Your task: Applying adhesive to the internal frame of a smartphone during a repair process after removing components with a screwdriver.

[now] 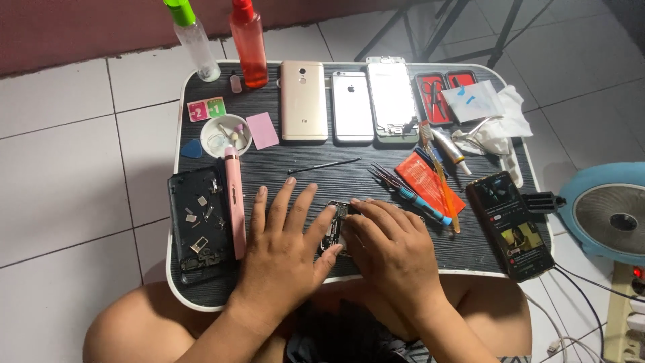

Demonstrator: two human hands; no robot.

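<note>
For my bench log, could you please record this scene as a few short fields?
surface: black lap tray over white floor tiles
left hand: flat on tray, thumb against opened phone
right hand: fingers on the same phone
left of hands: pink tool, black tray of small parts
back row: two bottles, three phones
right: screwdrivers, lit phone, fan

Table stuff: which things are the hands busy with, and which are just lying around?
In use: left hand and right hand on the small opened phone part.

Lying about: gold phone, silver phone, red spray bottle, clear spray bottle, blue-handled screwdriver, white dish, lit phone.
</note>
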